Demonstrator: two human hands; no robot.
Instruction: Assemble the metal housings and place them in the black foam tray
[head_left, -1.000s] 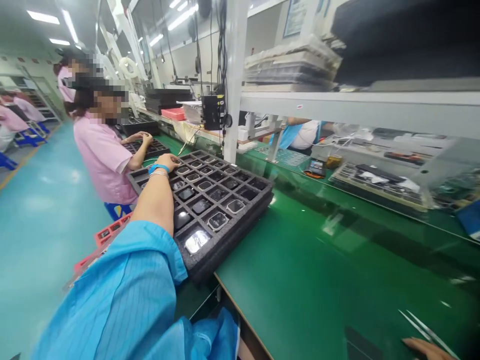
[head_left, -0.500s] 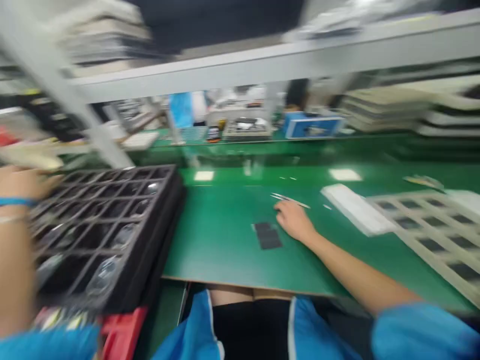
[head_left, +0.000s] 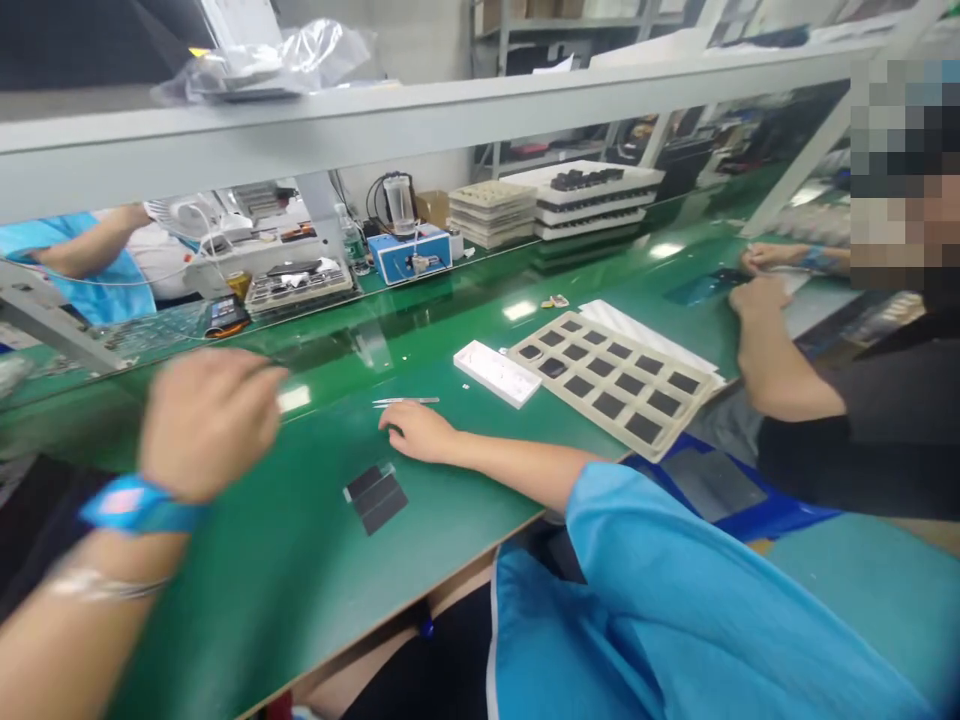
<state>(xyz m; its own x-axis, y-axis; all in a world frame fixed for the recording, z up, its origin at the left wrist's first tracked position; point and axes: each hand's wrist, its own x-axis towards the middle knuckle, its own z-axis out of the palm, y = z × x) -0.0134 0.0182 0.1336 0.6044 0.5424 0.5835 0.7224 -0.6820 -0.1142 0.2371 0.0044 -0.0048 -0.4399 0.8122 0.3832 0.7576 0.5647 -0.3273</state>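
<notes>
My left hand [head_left: 214,425], blurred by motion, is raised over the left part of the green table. Its fingers look curled together, with a thin dark edge at the fingertips that I cannot make out. A blue band circles that wrist. My right hand [head_left: 420,432] rests on the table with loosely bent fingers apart and nothing visible in them. Just beyond its fingers lie metal tweezers [head_left: 420,400]. Nearer my body are dark rectangular pieces [head_left: 382,502] with clear tabs at their edge.
Right of my hand are a white box [head_left: 497,374] and a beige compartment tray [head_left: 592,425] holding dark squares. A co-worker's hands [head_left: 761,280] are farther right. A blue device [head_left: 410,255] and stacked trays [head_left: 491,215] stand behind. A shelf beam [head_left: 420,125] crosses above.
The view has swung right, so the black compartment tray has mostly left it. My left hand has come away from that tray, over the green table. My right hand stays by the tweezers.
</notes>
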